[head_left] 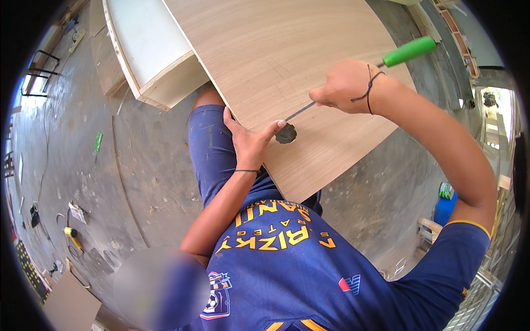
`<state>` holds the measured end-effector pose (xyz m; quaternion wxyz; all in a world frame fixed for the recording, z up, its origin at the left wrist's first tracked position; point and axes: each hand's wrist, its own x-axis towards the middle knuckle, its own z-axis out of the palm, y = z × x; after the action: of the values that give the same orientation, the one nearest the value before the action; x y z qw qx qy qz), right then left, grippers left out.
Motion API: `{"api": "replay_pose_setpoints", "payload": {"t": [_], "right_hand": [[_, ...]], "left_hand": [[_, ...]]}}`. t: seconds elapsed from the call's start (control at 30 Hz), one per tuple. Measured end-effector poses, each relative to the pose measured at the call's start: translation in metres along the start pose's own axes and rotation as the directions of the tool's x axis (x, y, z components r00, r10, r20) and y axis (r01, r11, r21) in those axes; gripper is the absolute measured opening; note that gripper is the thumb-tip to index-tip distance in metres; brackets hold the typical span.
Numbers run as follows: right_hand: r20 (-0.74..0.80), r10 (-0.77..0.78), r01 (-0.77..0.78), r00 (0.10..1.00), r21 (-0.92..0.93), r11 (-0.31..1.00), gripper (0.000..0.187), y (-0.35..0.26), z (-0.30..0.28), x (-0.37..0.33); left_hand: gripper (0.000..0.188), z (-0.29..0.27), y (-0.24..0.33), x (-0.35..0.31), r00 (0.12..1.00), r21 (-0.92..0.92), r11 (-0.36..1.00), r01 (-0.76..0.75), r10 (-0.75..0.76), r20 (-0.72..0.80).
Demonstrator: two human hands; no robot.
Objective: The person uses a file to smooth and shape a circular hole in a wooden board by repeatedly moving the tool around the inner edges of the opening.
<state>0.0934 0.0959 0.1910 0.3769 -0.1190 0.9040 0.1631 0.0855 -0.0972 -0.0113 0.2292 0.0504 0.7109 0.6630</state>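
A light wood-grain board [287,60] slants across my lap, with a ragged-edged round hole [286,134] near its close end. My right hand [346,85] is closed around the dark metal shaft of a file [409,51]. Its green handle sticks out past my wrist to the upper right, and the shaft's tip reaches the far rim of the hole. With my left hand [249,142] I grip the board's left edge. The left thumb lies on top beside the hole, touching or very near the file's tip; some of the fingers are hidden.
A pale open wooden box [160,94] stands beyond the board at the upper left. On the concrete floor to the left lie a yellow-and-black tool [72,233] and a brown panel [69,303]. A blue container [443,208] stands by my right elbow.
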Motion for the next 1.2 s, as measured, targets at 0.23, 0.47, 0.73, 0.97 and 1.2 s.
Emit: {"api": "replay_pose_setpoints", "payload": {"t": [0.23, 0.47, 0.73, 0.97, 1.2], "right_hand": [[0.012, 0.060, -0.061, 0.998, 0.133, 0.989, 0.018, -0.019, 0.010, -0.007], [-0.145, 0.103, -0.063, 0.984, 0.259, 0.964, 0.024, -0.024, 0.017, -0.025], [0.027, 0.258, -0.255, 0.966, 0.288, 0.923, 0.027, -0.039, 0.016, -0.050], [-0.035, 0.268, -0.253, 0.963, 0.230, 0.940, 0.025, -0.050, 0.026, -0.039], [0.141, 0.374, -0.399, 0.917, 0.256, 0.881, 0.026, -0.069, 0.047, -0.038]], "left_hand": [[0.124, 0.002, 0.005, -0.002, 0.999, 0.089, 0.996, -0.009, 0.012, -0.032], [0.095, -0.002, -0.022, 0.000, 0.993, -0.355, 0.928, 0.111, -0.117, 0.004], [0.074, -0.009, -0.052, 0.006, 0.626, -0.624, -0.113, 0.773, -0.019, 0.779], [0.067, -0.001, -0.056, 0.007, 0.545, -0.547, -0.012, 0.837, -0.069, 0.836], [0.066, -0.002, -0.059, 0.008, 0.518, -0.518, -0.074, 0.852, -0.024, 0.855]]}}
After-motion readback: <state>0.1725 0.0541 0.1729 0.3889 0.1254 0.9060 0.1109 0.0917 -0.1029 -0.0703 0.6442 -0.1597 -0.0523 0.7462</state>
